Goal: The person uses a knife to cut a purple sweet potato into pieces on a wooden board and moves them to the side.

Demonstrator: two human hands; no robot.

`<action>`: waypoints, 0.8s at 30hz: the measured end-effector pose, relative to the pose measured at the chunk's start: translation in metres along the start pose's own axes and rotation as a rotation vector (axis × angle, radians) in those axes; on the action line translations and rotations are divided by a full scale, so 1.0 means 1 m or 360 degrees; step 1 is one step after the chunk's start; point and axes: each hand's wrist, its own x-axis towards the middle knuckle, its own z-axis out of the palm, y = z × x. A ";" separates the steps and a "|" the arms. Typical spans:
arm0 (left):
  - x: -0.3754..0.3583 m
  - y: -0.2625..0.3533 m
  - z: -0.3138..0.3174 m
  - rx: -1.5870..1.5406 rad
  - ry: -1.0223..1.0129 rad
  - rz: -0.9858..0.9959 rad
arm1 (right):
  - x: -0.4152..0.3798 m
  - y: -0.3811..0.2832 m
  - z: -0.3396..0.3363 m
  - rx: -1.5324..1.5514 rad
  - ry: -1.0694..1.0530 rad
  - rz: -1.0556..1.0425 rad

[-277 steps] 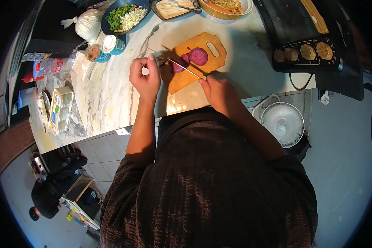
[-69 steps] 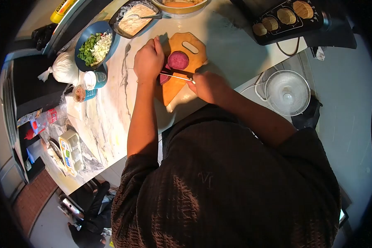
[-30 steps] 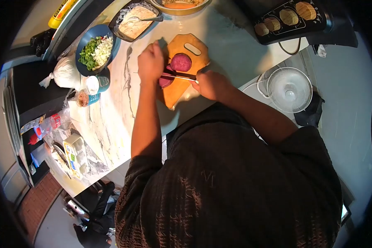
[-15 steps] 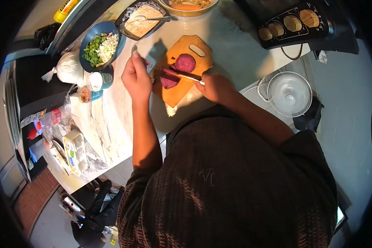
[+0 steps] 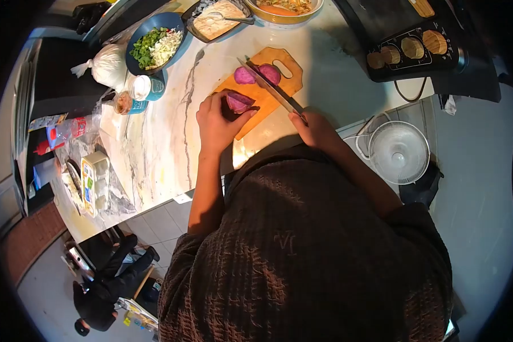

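Clock read from the board's centre, 12 at top of view. Your left hand is at 8, thumb and fingers part-curled in a pinch around a cut purple piece, which sits over the board's 8 o'clock side. Your right hand is at 4, closed around the handle end of the knife; its blade points between 10 and 11, crossing over the cutting board. Contact between blade and board: cannot tell. Two more purple pieces on the board: one at 11, one at 1, the blade passing between them in your view. Beyond the board: blue bowl of chopped greens at 10, dark dish at 11, yellow bowl just past 12.
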 end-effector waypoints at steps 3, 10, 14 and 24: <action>-0.004 0.001 0.006 0.0161 -0.0012 -0.0118 | -0.007 0.003 -0.007 0.0061 -0.0050 -0.0032; -0.007 0.004 0.006 0.0132 -0.0041 -0.0207 | -0.019 0.005 -0.014 0.0101 -0.0015 0.0041; -0.004 0.004 0.004 0.0087 -0.0026 -0.0209 | -0.023 0.009 -0.016 0.0173 0.0042 0.0060; -0.001 0.007 -0.011 -0.0239 0.0074 -0.0236 | -0.025 0.018 -0.017 0.0227 0.0060 0.0026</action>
